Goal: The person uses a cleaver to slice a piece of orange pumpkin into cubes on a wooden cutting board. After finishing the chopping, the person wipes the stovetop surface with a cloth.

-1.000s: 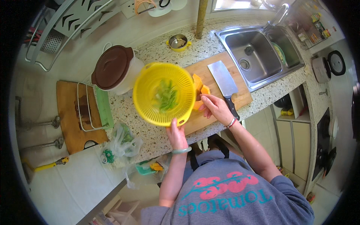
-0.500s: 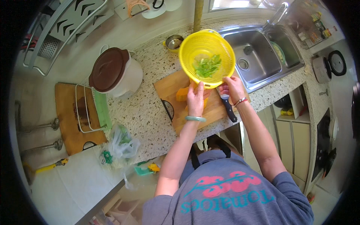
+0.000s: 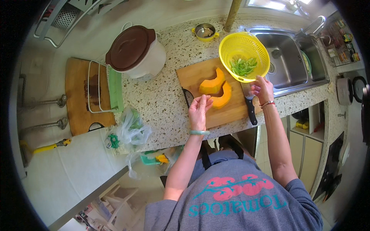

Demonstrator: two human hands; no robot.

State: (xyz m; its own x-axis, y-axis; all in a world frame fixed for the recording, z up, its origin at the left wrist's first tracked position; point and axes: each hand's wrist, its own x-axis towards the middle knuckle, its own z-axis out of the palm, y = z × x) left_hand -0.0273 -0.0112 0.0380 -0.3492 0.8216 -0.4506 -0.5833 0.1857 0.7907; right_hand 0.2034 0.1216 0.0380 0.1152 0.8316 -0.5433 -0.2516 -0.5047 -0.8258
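Observation:
A yellow plastic colander (image 3: 227, 50) with cut green leaves (image 3: 243, 67) inside stands at the sink's left edge, over the far right of the wooden cutting board (image 3: 189, 77). At its near rim my right hand (image 3: 265, 91) is closed, thumb and finger on the rim. My left hand (image 3: 198, 113) hovers over the board's near left part, fingers loosely bent and holding nothing visible. Just beyond it lie two orange pumpkin pieces (image 3: 213, 85) (image 3: 222, 99). A knife (image 3: 250, 109) with a black handle lies below my right hand, its blade partly under the colander.
The steel sink (image 3: 285, 65) is at the right. A small metal pot (image 3: 205, 32) stands behind the board. At left are a white pot with a brown lid (image 3: 129, 48), a plastic bag (image 3: 133, 129), a wire rack (image 3: 89, 86) and another wooden board (image 3: 75, 111).
The colander has been lowered. My left hand has let go of it and drawn back over the board, while my right hand stays at the rim. The pumpkin pieces are now uncovered.

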